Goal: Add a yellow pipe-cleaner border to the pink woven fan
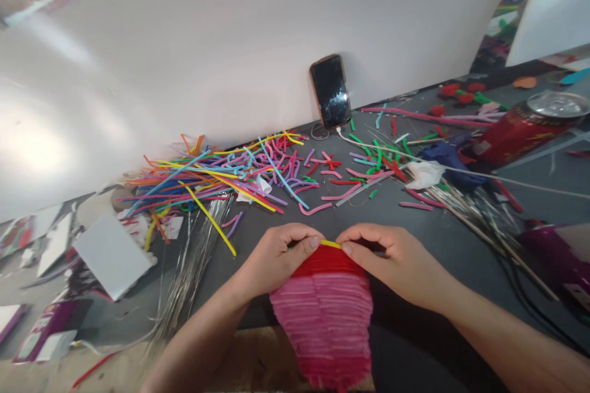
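Head view: I see left hand (288, 253) and right hand (391, 255) pinching a yellow strip (330, 244) at the near ribbed piece (322, 313), far edge — pink, red rows look done; yellow's fastening I can't tell.

We can pass over the table strip (267, 214) ahead of our left hand (282, 255); pipe cleaners (225, 173) and wires (198, 267) obstruct its left, the can (525, 134) blocks far right, the board (207, 61) stops us beyond.
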A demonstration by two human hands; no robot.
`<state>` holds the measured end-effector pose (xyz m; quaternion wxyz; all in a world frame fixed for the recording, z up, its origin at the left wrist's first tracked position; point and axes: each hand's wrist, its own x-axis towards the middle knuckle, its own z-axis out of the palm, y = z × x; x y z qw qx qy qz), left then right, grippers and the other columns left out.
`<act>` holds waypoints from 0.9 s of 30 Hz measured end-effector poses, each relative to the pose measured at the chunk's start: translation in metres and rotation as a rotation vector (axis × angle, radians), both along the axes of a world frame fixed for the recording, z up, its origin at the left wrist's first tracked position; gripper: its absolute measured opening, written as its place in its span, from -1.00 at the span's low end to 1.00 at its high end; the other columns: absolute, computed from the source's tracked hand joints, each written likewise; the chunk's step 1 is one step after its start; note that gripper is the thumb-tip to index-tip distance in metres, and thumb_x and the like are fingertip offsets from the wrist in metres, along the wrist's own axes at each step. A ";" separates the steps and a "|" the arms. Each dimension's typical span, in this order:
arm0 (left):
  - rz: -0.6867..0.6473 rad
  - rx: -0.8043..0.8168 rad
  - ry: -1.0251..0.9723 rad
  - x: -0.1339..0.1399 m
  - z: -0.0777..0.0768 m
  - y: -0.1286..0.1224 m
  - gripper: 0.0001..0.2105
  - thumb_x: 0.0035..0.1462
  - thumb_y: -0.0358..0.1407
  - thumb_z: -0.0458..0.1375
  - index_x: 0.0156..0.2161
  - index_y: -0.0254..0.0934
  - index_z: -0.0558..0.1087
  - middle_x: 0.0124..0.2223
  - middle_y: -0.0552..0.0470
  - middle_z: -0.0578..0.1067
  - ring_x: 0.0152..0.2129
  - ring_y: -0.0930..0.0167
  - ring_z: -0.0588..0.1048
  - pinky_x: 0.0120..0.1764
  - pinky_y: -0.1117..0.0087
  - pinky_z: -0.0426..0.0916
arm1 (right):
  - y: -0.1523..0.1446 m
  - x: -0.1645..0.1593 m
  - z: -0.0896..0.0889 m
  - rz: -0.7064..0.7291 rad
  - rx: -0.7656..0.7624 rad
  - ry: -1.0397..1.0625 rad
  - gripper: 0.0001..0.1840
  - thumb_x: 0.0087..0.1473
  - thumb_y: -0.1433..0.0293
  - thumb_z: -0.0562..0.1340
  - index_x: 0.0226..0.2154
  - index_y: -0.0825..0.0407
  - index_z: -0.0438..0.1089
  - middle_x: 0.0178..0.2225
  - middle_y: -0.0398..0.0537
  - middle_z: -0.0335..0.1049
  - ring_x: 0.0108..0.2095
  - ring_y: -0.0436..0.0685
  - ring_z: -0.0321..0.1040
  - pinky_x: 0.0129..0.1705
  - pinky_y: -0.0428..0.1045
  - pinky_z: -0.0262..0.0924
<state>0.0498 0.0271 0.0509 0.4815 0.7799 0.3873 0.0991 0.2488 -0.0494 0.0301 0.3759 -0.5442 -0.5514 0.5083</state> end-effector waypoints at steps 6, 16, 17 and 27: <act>-0.047 0.045 0.059 0.002 0.001 0.002 -0.76 0.22 -0.22 0.01 -0.32 -0.27 0.47 -0.35 0.09 0.50 -0.40 0.48 0.42 -0.29 0.52 0.26 | 0.002 0.000 -0.001 0.018 -0.037 0.043 -0.79 0.11 0.32 0.13 -0.33 -0.01 0.48 -0.36 -0.16 0.52 -0.35 0.05 0.42 -0.33 -0.11 0.27; -0.022 0.038 0.143 -0.002 -0.005 0.008 -0.76 0.21 -0.21 -0.02 -0.35 -0.28 0.43 -0.39 0.13 0.47 -0.44 0.49 0.39 -0.32 0.51 0.25 | 0.009 0.021 -0.006 0.195 -0.143 0.075 -0.71 0.14 0.28 0.12 -0.19 0.01 0.48 -0.32 -0.11 0.52 -0.40 0.02 0.42 -0.30 -0.08 0.28; -0.018 0.037 0.151 -0.003 -0.005 0.009 -0.76 0.21 -0.20 -0.02 -0.35 -0.28 0.42 -0.39 0.13 0.46 -0.44 0.49 0.38 -0.33 0.51 0.25 | 0.009 0.022 -0.005 0.227 -0.154 0.083 -0.71 0.13 0.28 0.12 -0.18 0.01 0.48 -0.33 -0.11 0.51 -0.41 0.01 0.41 -0.30 -0.09 0.27; -0.021 0.016 0.172 -0.005 -0.012 0.016 -0.74 0.20 -0.17 -0.04 -0.35 -0.28 0.40 -0.39 0.12 0.44 -0.43 0.46 0.38 -0.32 0.48 0.27 | 0.011 0.019 -0.014 0.279 -0.321 0.134 -0.75 0.04 0.21 0.22 -0.47 0.05 0.38 -0.57 -0.21 0.36 -0.56 -0.06 0.28 -0.52 -0.15 0.19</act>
